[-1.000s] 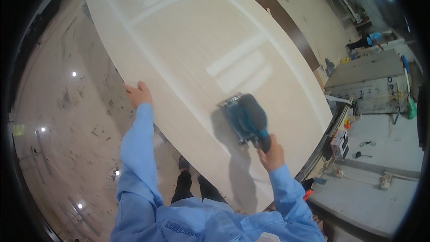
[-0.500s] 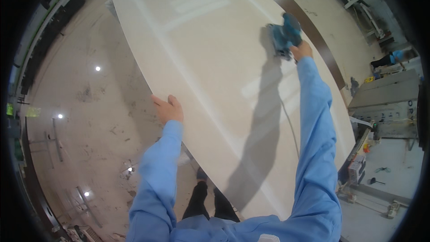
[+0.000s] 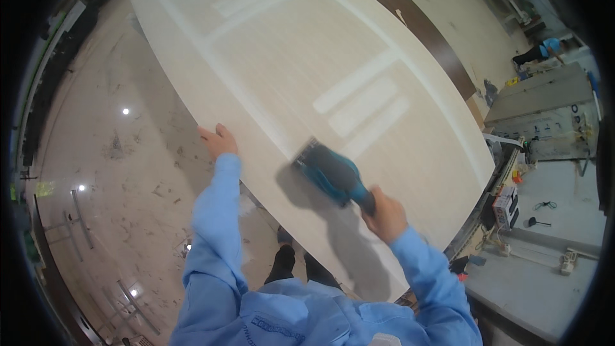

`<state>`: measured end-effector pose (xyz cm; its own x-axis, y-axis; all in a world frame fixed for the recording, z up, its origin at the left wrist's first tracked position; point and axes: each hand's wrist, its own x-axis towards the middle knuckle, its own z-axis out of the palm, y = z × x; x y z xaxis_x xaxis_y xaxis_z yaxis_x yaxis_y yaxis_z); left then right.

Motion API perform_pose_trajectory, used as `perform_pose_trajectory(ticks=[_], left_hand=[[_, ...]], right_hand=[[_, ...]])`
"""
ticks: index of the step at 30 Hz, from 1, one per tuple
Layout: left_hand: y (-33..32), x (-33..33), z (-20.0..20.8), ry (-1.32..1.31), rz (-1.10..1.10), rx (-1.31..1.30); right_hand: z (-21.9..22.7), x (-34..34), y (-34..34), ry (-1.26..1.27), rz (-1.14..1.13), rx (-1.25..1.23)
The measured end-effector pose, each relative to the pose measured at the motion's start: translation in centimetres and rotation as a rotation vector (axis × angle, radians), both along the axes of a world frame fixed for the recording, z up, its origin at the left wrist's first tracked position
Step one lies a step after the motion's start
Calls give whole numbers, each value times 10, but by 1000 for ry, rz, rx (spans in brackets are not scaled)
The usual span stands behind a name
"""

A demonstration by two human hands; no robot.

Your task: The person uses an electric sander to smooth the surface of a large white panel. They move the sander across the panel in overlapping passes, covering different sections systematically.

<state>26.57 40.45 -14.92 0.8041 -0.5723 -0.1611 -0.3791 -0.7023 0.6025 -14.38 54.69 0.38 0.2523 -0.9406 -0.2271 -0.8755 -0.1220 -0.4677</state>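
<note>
A large pale wooden panel (image 3: 275, 70) lies in front of me, marked with lighter straight bands. My right hand (image 3: 386, 216) is wrapped round the rear handle of a teal and black power sander (image 3: 333, 173). The sander is over the near part of the panel, a little blurred, and its shadow falls on the surface beside it. At the panel's left edge rests my left hand (image 3: 219, 141), fingers stretched out and holding no tool. Part of its thumb side is hidden from view.
A dark brown board (image 3: 423, 19) shows beyond the panel's far right edge. To the right stand a grey bench (image 3: 557, 218) with a small box (image 3: 506, 208) and a grey cabinet (image 3: 544, 115). Another person (image 3: 544, 50) is bent over farther off. Metal frames (image 3: 77, 230) lie on the floor at left.
My right hand has brought the sander from the panel's far right side back toward me and leftward, turning it. My left hand stays at the panel's edge while the view has shifted slightly.
</note>
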Motion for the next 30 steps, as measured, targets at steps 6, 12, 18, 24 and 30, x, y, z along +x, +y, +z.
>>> perform_pose_trajectory(ticks=[6, 12, 18, 24, 30], left_hand=[[-2, 13, -26, -66, -32, -56], [-7, 25, -42, -164, -83, -3], [-16, 38, -54, -188, -49, -12], [-21, 43, -55, -111, -14, 58], [-30, 39, -54, -63, 1, -43]], right_hand=[[-12, -128, 37, 34, -406, -110], [-30, -232, -139, 196, -567, -309], [-34, -257, -150, 203, -888, -177], [-20, -218, 50, 216, -753, -231], [-11, -169, 200, -94, -806, -267]])
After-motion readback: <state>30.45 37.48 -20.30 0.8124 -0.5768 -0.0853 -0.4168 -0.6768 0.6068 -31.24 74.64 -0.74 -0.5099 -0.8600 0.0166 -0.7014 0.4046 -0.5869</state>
